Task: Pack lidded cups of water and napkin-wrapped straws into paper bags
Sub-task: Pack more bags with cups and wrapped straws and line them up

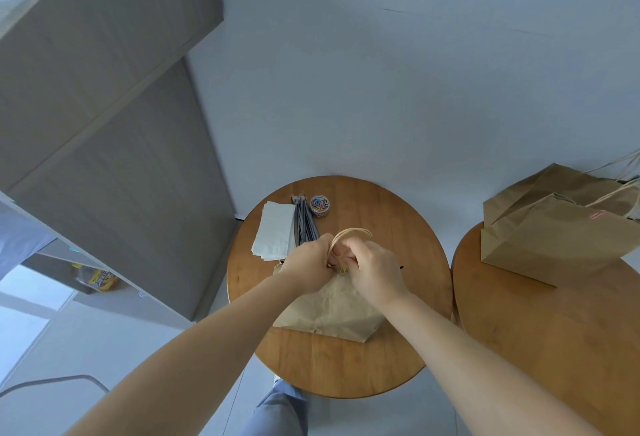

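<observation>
A brown paper bag [332,311] stands on the round wooden table [381,366], its top folded together and its twine handles [351,232] looping up behind my hands. My left hand [309,264] pinches the left side of the folded top. My right hand [375,271] pinches the top from the right, with a yellow paper clip [343,268] between the two hands. What is inside the bag is hidden. A stack of white napkins [275,231] and a bundle of dark straws [305,224] lie behind the bag on the left.
A small clear tub of coloured paper clips [320,206] stands at the back of the table. Two more brown paper bags [554,228] sit on a second wooden table [554,349] to the right. A grey cabinet [114,158] rises at the left.
</observation>
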{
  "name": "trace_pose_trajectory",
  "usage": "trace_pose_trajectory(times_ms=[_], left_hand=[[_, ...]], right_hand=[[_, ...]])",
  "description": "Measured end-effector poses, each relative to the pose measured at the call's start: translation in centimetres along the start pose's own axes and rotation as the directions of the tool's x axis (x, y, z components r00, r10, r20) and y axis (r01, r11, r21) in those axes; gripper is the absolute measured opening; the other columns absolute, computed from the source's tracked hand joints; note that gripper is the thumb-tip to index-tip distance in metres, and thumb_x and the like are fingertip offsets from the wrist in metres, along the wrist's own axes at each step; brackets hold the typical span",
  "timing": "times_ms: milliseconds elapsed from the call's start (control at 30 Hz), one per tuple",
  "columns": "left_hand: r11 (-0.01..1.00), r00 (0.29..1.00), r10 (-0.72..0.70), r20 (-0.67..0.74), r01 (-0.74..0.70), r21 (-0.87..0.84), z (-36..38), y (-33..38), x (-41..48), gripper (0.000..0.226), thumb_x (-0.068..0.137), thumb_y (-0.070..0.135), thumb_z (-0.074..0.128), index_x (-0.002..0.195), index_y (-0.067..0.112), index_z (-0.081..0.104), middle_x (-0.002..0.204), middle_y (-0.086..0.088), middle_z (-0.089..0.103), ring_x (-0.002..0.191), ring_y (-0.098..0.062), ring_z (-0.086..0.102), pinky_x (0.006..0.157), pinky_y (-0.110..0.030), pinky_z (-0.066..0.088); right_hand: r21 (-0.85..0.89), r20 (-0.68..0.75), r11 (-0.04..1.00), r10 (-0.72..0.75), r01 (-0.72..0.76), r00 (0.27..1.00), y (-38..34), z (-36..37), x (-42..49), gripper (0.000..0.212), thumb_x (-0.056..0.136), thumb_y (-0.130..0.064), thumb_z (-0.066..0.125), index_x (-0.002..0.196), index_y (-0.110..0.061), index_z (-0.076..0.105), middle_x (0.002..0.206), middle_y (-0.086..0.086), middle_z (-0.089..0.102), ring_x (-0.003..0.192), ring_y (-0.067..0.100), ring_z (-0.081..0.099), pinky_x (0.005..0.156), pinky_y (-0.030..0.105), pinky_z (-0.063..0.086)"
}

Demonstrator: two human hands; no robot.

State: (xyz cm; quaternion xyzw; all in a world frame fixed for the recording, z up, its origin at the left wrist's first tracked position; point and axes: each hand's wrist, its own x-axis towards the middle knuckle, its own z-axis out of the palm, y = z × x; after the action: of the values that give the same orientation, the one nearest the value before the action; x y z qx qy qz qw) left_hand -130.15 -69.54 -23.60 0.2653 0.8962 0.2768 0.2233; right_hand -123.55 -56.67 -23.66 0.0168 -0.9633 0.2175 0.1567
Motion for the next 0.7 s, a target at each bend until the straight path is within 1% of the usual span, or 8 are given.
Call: trace_pose_trajectory(times_ms=[133, 200, 267, 367, 467, 567, 633, 700], left_hand=[[0.999, 0.999, -0.020, -0.025, 0.019, -0.048, 0.2, -0.8, 0.2, 0.020, 0.081, 0.010, 0.065, 0.092, 0.021, 0.052, 0.087, 0.003, 0.067, 0.085, -0.017, 0.062, 0.076, -0.034, 0.053], [0.998, 0.999, -0.019, -0.041, 0.016, -0.053, 0.2, -0.9, 0.2, 0.022, 0.080, 0.011, 0.067, 0.089, 0.025, 0.052, 0.087, 0.004, 0.066, 0.084, -0.016, 0.061, 0.074, -0.032, 0.053], [0.997, 0.998, -0.022, -0.053, 0.019, -0.072, 0.1, -1.1, 0.2, 0.022, 0.079, 0.012, 0.068, 0.087, 0.027, 0.054, 0.088, 0.003, 0.066, 0.083, -0.017, 0.061, 0.075, -0.034, 0.054], [0.995, 0.998, -0.036, -0.044, 0.032, -0.095, 0.1, -1.4, 0.4, 0.020, 0.079, 0.014, 0.069, 0.088, 0.026, 0.056, 0.086, 0.004, 0.067, 0.082, -0.016, 0.063, 0.076, -0.034, 0.055], [0.988, 0.996, -0.066, -0.057, 0.057, -0.144, 0.1, -1.7, 0.4, 0.018, 0.081, 0.009, 0.065, 0.091, 0.022, 0.056, 0.083, 0.003, 0.072, 0.082, -0.013, 0.065, 0.077, -0.031, 0.054], [0.980, 0.993, -0.093, -0.071, 0.078, -0.184, 0.0, -1.9, 0.4, 0.018, 0.085, 0.008, 0.063, 0.100, 0.017, 0.059, 0.086, 0.003, 0.074, 0.083, -0.010, 0.064, 0.078, -0.025, 0.051], [0.989, 0.997, -0.076, -0.024, 0.073, -0.125, -0.4, -1.9, 0.3, 0.025, 0.086, 0.013, 0.063, 0.110, 0.018, 0.058, 0.093, 0.002, 0.073, 0.089, -0.013, 0.065, 0.081, -0.026, 0.051], [0.992, 0.996, -0.031, 0.083, 0.021, 0.128, -1.0, -2.0, 0.2, 0.032, 0.087, 0.026, 0.063, 0.118, 0.021, 0.055, 0.102, 0.001, 0.068, 0.095, -0.018, 0.062, 0.080, -0.030, 0.051]], right_hand=[[-0.093, 0.009, 0.995, -0.022, 0.022, 1.000, -0.1, 0.5, -0.5, 0.031, 0.052, 0.010, 0.082, 0.068, -0.009, 0.064, 0.046, 0.001, 0.052, 0.036, 0.016, 0.048, 0.031, 0.020, 0.038], [-0.129, -0.006, 0.990, -0.059, 0.058, 0.998, -0.6, 0.7, -0.8, 0.030, 0.050, 0.009, 0.082, 0.061, -0.010, 0.061, 0.043, 0.000, 0.047, 0.035, 0.014, 0.042, 0.034, 0.017, 0.030], [-0.152, -0.042, 0.983, -0.106, 0.098, 0.993, -0.7, 1.3, -1.1, 0.029, 0.053, 0.009, 0.081, 0.057, -0.010, 0.059, 0.046, 0.000, 0.050, 0.040, 0.015, 0.046, 0.042, 0.020, 0.031], [-0.181, -0.099, 0.973, -0.164, 0.144, 0.981, -0.3, 2.3, -1.7, 0.014, 0.070, 0.002, 0.071, 0.064, -0.009, 0.068, 0.066, 0.003, 0.069, 0.067, 0.016, 0.068, 0.063, 0.018, 0.038], [-0.299, -0.027, 0.940, -0.180, 0.164, 0.983, -0.1, 2.6, -2.6, 0.026, 0.082, -0.008, 0.047, 0.079, -0.009, 0.073, 0.087, 0.010, 0.074, 0.090, 0.016, 0.070, 0.076, 0.025, 0.051], [-0.328, 0.112, 0.914, -0.213, 0.239, 0.971, 0.4, 2.5, -3.8, 0.032, 0.078, -0.005, 0.061, 0.110, -0.003, 0.065, 0.106, 0.008, 0.071, 0.114, 0.021, 0.060, 0.093, 0.039, 0.050], [-0.215, 0.063, 0.951, -0.213, 0.222, 0.975, 1.0, 1.2, -3.9, 0.032, 0.077, -0.009, 0.063, 0.109, -0.005, 0.065, 0.105, 0.005, 0.070, 0.113, 0.020, 0.057, 0.096, 0.040, 0.047], [-0.149, -0.075, 0.979, -0.152, 0.140, 0.986, 1.5, -0.3, -3.8, 0.022, 0.080, -0.016, 0.054, 0.097, -0.007, 0.065, 0.094, 0.004, 0.066, 0.098, 0.018, 0.054, 0.085, 0.039, 0.050]])
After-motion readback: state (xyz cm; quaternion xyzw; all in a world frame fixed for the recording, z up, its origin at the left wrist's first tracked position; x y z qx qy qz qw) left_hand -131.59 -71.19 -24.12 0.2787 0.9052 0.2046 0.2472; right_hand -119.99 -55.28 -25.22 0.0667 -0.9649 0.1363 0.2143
